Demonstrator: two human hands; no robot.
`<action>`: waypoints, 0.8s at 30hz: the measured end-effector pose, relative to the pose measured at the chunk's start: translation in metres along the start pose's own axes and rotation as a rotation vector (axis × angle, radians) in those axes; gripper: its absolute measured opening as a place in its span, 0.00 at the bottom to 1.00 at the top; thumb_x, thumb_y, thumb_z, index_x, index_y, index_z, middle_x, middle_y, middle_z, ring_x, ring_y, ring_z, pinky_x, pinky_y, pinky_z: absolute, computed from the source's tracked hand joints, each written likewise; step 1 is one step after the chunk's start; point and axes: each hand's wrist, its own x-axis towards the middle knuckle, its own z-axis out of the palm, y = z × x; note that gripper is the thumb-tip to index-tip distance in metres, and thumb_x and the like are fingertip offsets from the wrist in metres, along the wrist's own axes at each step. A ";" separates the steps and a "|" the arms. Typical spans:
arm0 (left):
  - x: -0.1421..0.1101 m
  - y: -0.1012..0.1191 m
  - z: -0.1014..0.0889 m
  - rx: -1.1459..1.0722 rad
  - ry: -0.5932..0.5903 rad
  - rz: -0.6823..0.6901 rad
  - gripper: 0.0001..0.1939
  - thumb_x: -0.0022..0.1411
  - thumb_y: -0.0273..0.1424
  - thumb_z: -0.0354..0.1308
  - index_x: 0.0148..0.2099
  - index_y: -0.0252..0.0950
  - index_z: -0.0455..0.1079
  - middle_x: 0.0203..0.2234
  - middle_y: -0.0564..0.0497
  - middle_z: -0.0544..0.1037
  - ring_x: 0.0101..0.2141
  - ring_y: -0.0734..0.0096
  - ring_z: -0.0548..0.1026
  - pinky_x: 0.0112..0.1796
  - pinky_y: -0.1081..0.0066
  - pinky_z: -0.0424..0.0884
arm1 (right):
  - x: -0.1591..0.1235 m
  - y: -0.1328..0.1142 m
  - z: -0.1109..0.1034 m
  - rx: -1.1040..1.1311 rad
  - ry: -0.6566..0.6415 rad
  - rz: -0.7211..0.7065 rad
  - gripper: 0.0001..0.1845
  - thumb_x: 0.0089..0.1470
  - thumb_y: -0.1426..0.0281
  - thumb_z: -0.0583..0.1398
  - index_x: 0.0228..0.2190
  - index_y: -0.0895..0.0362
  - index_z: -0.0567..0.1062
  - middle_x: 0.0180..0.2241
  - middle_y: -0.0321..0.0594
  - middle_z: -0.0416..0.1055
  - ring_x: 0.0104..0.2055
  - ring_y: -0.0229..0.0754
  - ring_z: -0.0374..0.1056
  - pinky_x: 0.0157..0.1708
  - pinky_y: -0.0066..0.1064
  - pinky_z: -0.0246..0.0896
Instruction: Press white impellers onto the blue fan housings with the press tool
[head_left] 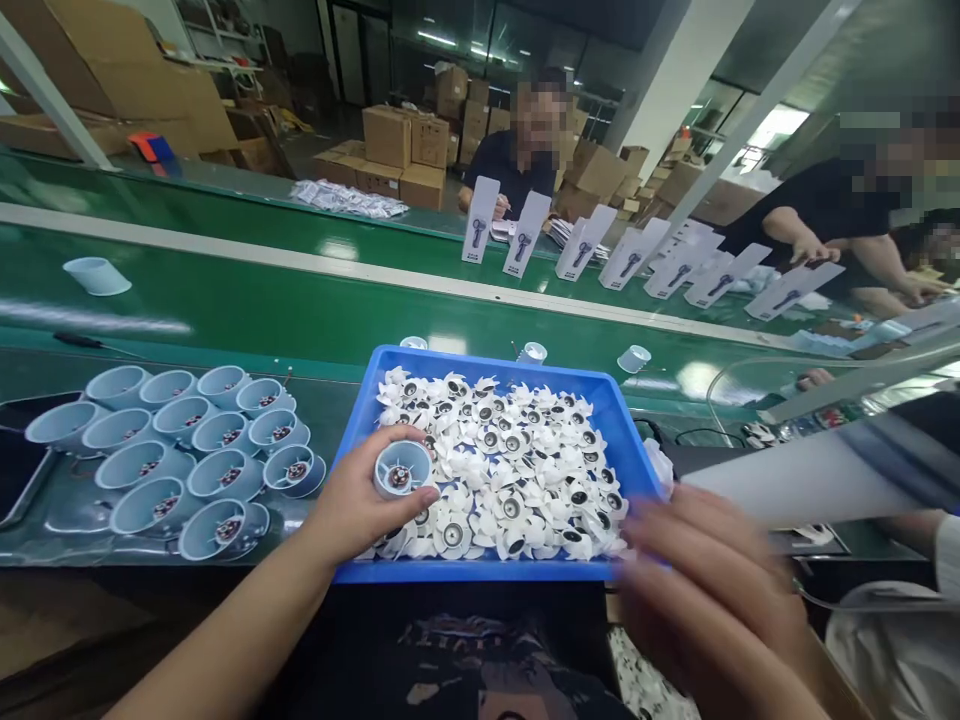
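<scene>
My left hand [358, 505] is closed around a pale blue cup-shaped housing [402, 468] with a small motor inside, held over the near left corner of a blue tray [358, 430]. The tray is full of several white fan impellers [510, 470]. My right hand [705, 590] hovers at the tray's near right corner, blurred by motion; its fingers are smeared and I cannot make out whether they hold anything.
Several pale blue housings [187, 450] lie grouped left of the tray. A green conveyor belt [300, 300] runs behind, carrying loose housings [96, 276] and standing white product boxes [525, 235]. Two people sit across the belt. Cardboard cartons [397, 140] are stacked beyond.
</scene>
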 end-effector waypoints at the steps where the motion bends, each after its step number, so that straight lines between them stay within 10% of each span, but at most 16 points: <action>1: 0.000 0.000 0.000 0.015 -0.005 0.007 0.23 0.49 0.44 0.66 0.46 0.40 0.68 0.37 0.47 0.78 0.36 0.56 0.77 0.40 0.57 0.73 | 0.008 -0.001 0.013 -0.127 -0.099 -0.006 0.11 0.62 0.64 0.60 0.40 0.60 0.74 0.41 0.42 0.71 0.44 0.42 0.68 0.45 0.40 0.69; 10: -0.009 -0.009 0.006 0.081 -0.033 -0.056 0.36 0.41 0.39 0.70 0.53 0.43 0.63 0.45 0.46 0.75 0.39 0.56 0.76 0.40 0.58 0.73 | 0.039 0.017 0.063 -0.634 -0.342 0.130 0.05 0.55 0.78 0.61 0.36 0.62 0.74 0.33 0.41 0.71 0.36 0.42 0.68 0.41 0.38 0.64; 18: -0.014 0.016 0.009 0.113 -0.218 0.182 0.28 0.50 0.35 0.64 0.55 0.44 0.66 0.56 0.45 0.71 0.56 0.51 0.68 0.56 0.49 0.62 | 0.036 -0.003 0.049 0.073 -0.266 0.062 0.13 0.57 0.64 0.52 0.40 0.58 0.68 0.32 0.42 0.70 0.27 0.39 0.66 0.27 0.31 0.63; 24: -0.022 0.032 0.020 0.261 -0.203 0.357 0.28 0.50 0.34 0.63 0.54 0.39 0.64 0.47 0.45 0.77 0.48 0.53 0.75 0.50 0.53 0.68 | 0.017 -0.048 0.049 0.446 -0.310 -0.072 0.13 0.53 0.66 0.57 0.41 0.55 0.71 0.32 0.38 0.71 0.28 0.37 0.66 0.30 0.30 0.64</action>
